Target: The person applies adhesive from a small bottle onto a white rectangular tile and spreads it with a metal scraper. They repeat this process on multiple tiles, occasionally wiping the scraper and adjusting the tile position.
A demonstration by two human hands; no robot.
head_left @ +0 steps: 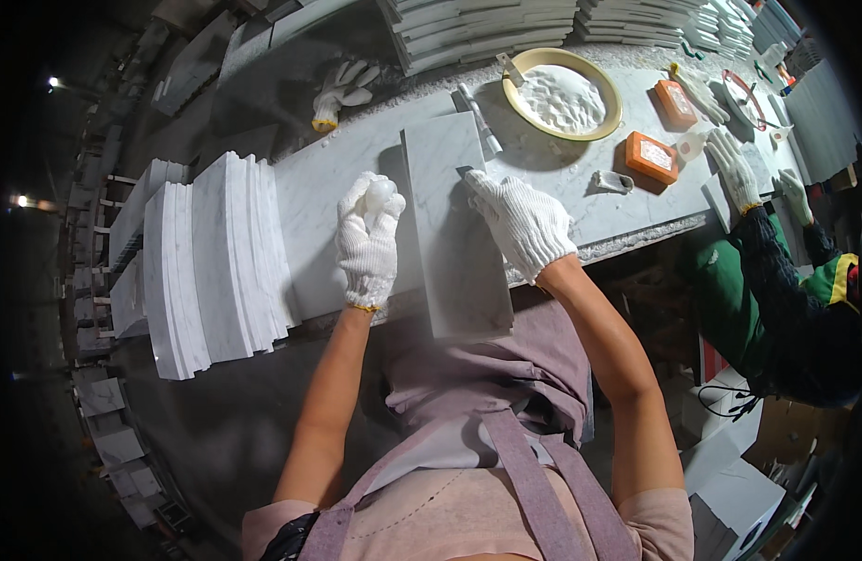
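A long grey-white marble tile [454, 234] stretches from the worktop toward my lap, its near end over the bench edge. My left hand [367, 243], in a white knitted glove, is closed round a whitish, translucent rounded piece [380, 194] just left of the tile. On the tile's right side lies my right hand [524, 222], also gloved, with fingers bent and pressed together near the far end. Something small and dark shows at its fingertips; its kind is unclear. Beyond them is a whitish tube-like stick [480, 118].
Marble tiles [221, 262] stand stacked at left; more stacks [492, 28] rise behind. A yellow-rimmed basin [614, 93] holds white powder. Orange blocks [652, 157] and a small clear holder [613, 181] lie at right. A spare glove [342, 93] is far left. Beside me, a co-worker's gloved hand [733, 173] rests on the bench.
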